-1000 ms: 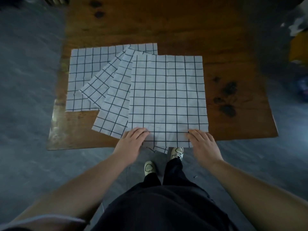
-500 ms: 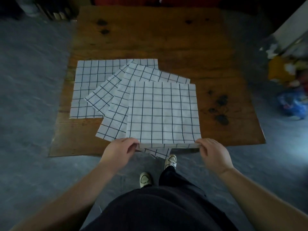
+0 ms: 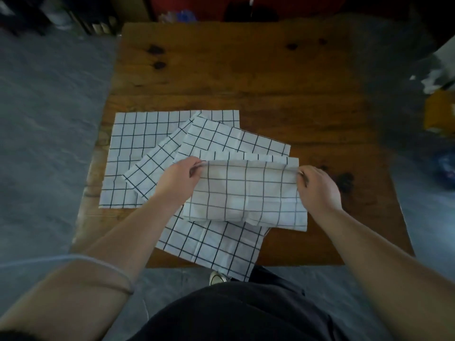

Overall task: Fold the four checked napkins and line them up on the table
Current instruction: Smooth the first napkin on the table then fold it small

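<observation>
Several white napkins with a black check lie fanned and overlapping on the wooden table (image 3: pixel 246 77). The top napkin (image 3: pixel 248 195) is doubled over, its near edge carried up almost to its far edge. My left hand (image 3: pixel 178 180) pinches that lifted edge at its left corner and my right hand (image 3: pixel 317 188) pinches it at the right corner. Under it a second napkin (image 3: pixel 214 244) hangs over the table's near edge. A third napkin (image 3: pixel 147 166) lies slanted to the left, and the lowest napkin (image 3: pixel 133 134) lies flat at the far left.
The table's far half and right side are bare wood with dark knots (image 3: pixel 344 180). Grey floor surrounds the table. Clutter lies at the right edge: a yellow object (image 3: pixel 440 112) and a blue one (image 3: pixel 446 168). My shoe (image 3: pixel 216 278) shows below the near table edge.
Both hands took hold of the top napkin's near corners, lifted them and carried them away from me, folding the napkin over itself. The camera view shifted forward over the table.
</observation>
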